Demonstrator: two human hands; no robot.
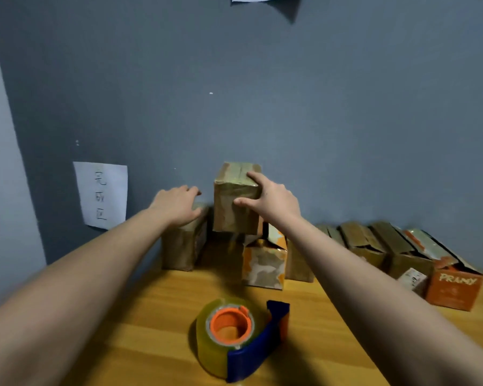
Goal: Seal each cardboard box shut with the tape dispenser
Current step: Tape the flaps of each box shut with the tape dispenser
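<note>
We are gripping the top box [236, 201] at its right corner with our right hand [273, 201], thumb in front. Our left hand [179, 204] is resting open-fingered on a lower box [183, 246]. It is looking light, stiff, slightly tape-slick.

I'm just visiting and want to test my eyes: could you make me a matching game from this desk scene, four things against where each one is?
Things:
1. tape dispenser
2. taped box
3. orange box
4. paper note

Places:
A. stuck on the wall, left
B. far right of the row
C. near edge of the table, untouched
D. on top of the stack, held by the right hand

Pairs: 1-C, 2-D, 3-B, 4-A
</note>
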